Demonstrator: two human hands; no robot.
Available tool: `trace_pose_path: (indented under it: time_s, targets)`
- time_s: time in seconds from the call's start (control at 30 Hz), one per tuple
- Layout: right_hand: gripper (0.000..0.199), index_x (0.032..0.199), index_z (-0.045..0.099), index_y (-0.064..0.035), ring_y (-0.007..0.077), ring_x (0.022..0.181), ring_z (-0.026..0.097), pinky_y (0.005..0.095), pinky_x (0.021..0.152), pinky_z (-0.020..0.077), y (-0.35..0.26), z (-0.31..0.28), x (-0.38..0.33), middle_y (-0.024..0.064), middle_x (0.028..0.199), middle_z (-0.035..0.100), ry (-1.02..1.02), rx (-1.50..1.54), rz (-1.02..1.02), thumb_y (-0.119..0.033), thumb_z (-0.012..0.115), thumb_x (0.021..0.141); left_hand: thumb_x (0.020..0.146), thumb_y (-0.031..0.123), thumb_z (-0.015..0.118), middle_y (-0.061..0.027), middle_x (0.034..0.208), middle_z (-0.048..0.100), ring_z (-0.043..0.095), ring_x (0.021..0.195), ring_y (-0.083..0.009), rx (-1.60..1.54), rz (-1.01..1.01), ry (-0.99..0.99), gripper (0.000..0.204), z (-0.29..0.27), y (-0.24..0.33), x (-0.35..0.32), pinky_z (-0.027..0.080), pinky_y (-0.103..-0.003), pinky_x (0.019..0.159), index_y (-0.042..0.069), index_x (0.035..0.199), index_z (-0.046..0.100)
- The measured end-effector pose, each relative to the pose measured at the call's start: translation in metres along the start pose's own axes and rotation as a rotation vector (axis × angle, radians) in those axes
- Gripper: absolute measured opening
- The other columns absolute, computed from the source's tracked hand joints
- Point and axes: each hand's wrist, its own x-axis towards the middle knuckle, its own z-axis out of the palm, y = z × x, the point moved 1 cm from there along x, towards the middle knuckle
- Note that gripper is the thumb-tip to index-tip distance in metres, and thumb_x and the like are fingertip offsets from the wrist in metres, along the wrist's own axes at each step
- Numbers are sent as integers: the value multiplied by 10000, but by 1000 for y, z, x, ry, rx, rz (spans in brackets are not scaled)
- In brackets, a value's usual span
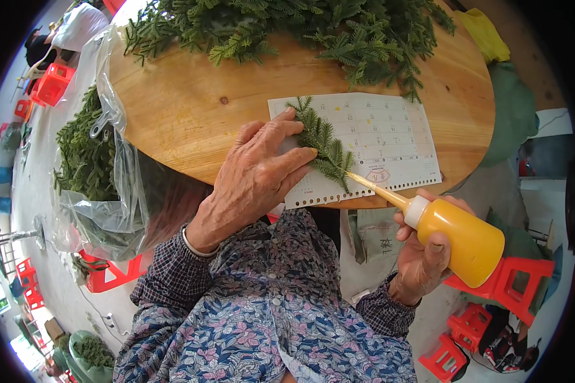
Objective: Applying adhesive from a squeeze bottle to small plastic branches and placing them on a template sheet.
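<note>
A small green fir sprig lies on a white calendar sheet at the near edge of the round wooden table. My left hand rests over the sheet, its fingers stretched out and pressing on the sprig's left side. In my right hand is a squeeze bottle of yellow-orange liquid, tilted so its long nozzle points up and left. The nozzle's tip meets the sprig near its lower right end; whether liquid is coming out is too small to tell.
A big heap of fir branches covers the far side of the wooden table. Left of it, a clear plastic bag holds more greenery, with scissors at its rim. Red stools stand at lower right. A person is at upper left.
</note>
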Motion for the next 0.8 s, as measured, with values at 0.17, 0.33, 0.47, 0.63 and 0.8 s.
trace_pose_path:
  time_s: [0.17,0.33,0.47,0.63,0.8]
  targets:
    - [584,1222,435,-65,252,598,606,254,509,510,1,-1,-2,244,1061,617,4,0,-2,-253,715,745,735,54,711,-112,1181,574,505,1228,-279,2,2,0,232,-1,-1,-2,398,-398,969,71,966,696]
    - [581,1221,436,-67,243,570,600,257,514,513,1,0,-5,242,1063,617,16,7,-6,-269,712,751,738,54,710,-111,1180,575,507,1226,-274,6,9,-9,230,-2,-1,-4,398,-397,969,70,968,698]
    - [577,1216,439,-69,234,556,598,261,517,518,2,1,-8,237,1060,616,51,0,-23,-294,713,760,742,54,708,-111,1179,575,507,1225,-272,0,-1,-7,226,-2,-2,-8,397,-397,970,69,968,702]
    - [593,1205,444,-70,226,556,602,263,516,522,1,-1,-11,228,1054,614,90,28,-49,-344,721,758,745,57,707,-112,1180,574,505,1227,-272,4,0,-9,226,-4,-4,-8,393,-397,974,68,971,707]
    - [619,1190,446,-66,223,552,604,263,512,523,2,2,-14,223,1051,611,135,36,-89,-379,738,744,744,60,708,-115,1180,573,503,1228,-271,-2,3,-2,231,-4,-4,-9,390,-397,976,68,975,710]
